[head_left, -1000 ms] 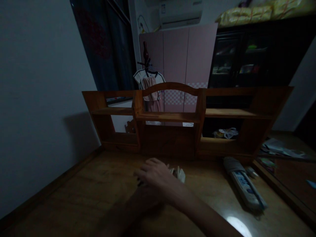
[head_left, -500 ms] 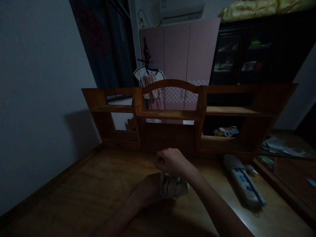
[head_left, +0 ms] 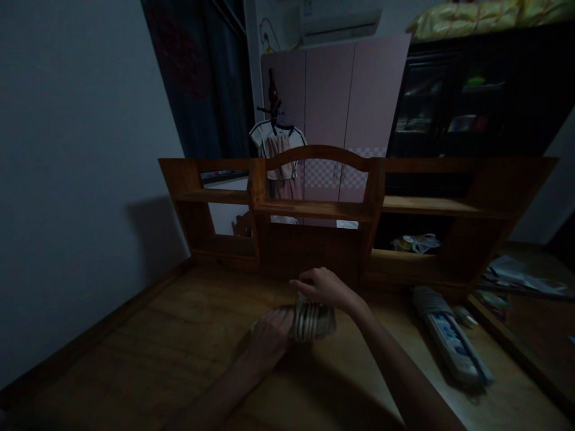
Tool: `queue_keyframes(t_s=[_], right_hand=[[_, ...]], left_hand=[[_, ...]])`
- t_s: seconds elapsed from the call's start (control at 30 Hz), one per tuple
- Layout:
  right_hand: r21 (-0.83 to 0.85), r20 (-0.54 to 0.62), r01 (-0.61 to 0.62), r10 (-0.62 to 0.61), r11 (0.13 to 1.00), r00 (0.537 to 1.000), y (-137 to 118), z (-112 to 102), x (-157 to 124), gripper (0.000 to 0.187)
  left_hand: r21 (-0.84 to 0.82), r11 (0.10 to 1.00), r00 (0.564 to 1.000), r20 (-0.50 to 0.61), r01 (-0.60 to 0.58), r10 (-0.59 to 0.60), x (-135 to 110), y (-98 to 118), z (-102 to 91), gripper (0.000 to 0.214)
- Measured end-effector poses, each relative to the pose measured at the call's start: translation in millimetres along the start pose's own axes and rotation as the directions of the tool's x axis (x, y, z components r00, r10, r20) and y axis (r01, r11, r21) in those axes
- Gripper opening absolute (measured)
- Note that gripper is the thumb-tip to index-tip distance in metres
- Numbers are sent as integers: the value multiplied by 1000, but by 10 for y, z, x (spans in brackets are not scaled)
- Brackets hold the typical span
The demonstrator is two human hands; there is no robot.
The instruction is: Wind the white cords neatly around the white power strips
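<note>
A pale bundle with several turns of thick, light cord around it is held over the wooden desk. My left hand is closed around the bundle's left end, hiding that end. At the top of the turns, my right hand is closed on the cord, its fingers bent over and pointing left. Dim light obscures what the bundle is made of.
On the desk at right lies a long pale case with a blue patterned panel and cord-like wrapping at its far end. A wooden shelf unit spans the back. A wall borders the left side.
My right hand has turned from a raised fist to a flatter pose over the cord. The bundle and my left hand have risen slightly in view. The whole view has shifted a little.
</note>
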State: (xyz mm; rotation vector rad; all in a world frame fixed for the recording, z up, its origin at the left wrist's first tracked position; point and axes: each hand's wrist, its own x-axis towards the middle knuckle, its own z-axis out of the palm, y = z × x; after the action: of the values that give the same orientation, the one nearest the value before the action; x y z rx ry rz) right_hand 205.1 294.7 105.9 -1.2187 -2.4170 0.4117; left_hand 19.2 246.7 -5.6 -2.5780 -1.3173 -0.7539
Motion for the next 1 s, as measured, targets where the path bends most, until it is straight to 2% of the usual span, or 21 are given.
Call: queue_keyframes(t_s=[0.13, 0.27, 0.5, 0.6, 0.77, 0.9, 1.0], right_hand=[[137, 31, 32, -37, 990, 999, -10, 6, 5, 52], [200, 75, -12, -3, 980, 997, -40, -14, 3, 55], [195, 85, -48, 32, 980, 996, 22, -7, 20, 55], [235, 95, -80, 59, 969, 994, 120, 27, 36, 53], [303, 141, -138, 99, 943, 985, 237, 89, 60, 51], [304, 143, -178, 140, 936, 980, 249, 99, 67, 53], [313, 156, -205, 162, 927, 974, 264, 97, 74, 54]], left_hand=[[41, 998, 997, -65, 41, -38, -9, -25, 45, 36], [30, 997, 993, -102, 68, -64, -18, -28, 61, 47], [-29, 998, 981, -188, -49, 43, -4, 34, 4, 41], [-20, 995, 977, -191, -101, 95, 3, 40, -7, 43], [-65, 989, 973, -196, -134, 119, -2, 17, 5, 46], [-153, 987, 972, -234, -45, 8, -16, 37, -16, 56], [-192, 981, 979, -200, -4, -35, -13, 74, -59, 71]])
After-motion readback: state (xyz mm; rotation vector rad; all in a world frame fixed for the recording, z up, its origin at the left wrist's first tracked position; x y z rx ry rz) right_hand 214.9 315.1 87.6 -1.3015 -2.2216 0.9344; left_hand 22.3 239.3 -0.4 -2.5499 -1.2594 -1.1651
